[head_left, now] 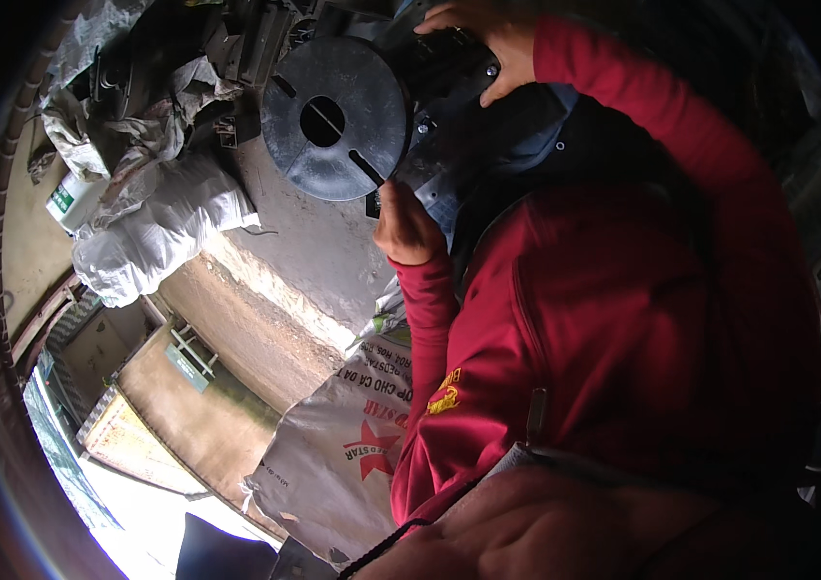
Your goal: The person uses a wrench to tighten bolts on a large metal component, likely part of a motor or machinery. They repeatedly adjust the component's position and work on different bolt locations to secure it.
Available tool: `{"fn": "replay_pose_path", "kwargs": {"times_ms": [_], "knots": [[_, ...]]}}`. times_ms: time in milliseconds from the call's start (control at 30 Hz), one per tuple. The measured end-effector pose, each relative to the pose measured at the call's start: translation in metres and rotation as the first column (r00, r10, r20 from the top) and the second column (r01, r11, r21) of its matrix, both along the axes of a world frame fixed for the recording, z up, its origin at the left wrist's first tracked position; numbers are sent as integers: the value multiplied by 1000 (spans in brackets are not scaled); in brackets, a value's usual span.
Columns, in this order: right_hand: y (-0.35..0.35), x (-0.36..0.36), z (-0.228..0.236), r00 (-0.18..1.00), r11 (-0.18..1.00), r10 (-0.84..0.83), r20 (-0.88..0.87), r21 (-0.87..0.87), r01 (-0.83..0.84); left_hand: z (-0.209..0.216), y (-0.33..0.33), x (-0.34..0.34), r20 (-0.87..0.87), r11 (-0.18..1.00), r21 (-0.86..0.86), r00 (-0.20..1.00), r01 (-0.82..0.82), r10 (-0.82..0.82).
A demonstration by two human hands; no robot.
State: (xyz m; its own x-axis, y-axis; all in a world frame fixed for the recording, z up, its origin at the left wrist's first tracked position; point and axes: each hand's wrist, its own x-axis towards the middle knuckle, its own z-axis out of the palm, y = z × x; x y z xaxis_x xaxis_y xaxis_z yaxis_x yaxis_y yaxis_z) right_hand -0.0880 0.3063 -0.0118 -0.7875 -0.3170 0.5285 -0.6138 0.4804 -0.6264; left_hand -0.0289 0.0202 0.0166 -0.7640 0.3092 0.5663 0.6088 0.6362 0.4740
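My left hand (405, 227) is closed at the lower right rim of a flat grey disc (299, 145), beside one of its slots. The disc looks like the end of a spool, with a round hole in the middle and narrow slots. Through the hole a thin pale line shows. My right hand (507, 53) is farther up and to the right, thumb and fingers spread wide around a dark area in deep shadow. I cannot make out whether it touches anything there. A small shiny round bolt head (492, 71) shows by its palm.
A full white sack (164, 227) lies at the left beside a white container (72, 203) and crumpled bags (149, 126). Dark metal parts (256, 43) crowd the top. A printed sack (323, 454) is near my left arm. Blue cloth (444, 179) covers my leg.
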Motion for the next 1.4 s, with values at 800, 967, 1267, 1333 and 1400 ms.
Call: {"fn": "replay_pose_path", "kwargs": {"times_ms": [800, 967, 1267, 1333, 1400], "knots": [[-3, 5, 5, 1000, 1000, -1, 20, -1, 1, 27, -3, 6, 278, 993, 39, 953, 113, -119], [-1, -1, 7, 1000, 1000, -1, 23, 23, 1, 13, -13, 17, 348, 981, -109, 931, 158, -111], [-1, 61, 30, 913, 860, -404, -44, -357, 364, 22, -19, 9, 474, 978, 207, 876, -6, -95], [-16, 82, 34, 904, 913, -398, -158, -167, 372, 13, -18, 18, 468, 975, 224, 877, 3, -110], [-52, 73, 35, 919, 950, -310, -242, -34, 311, 6, -13, 21, 427, 974, 223, 894, 41, -135]]}}
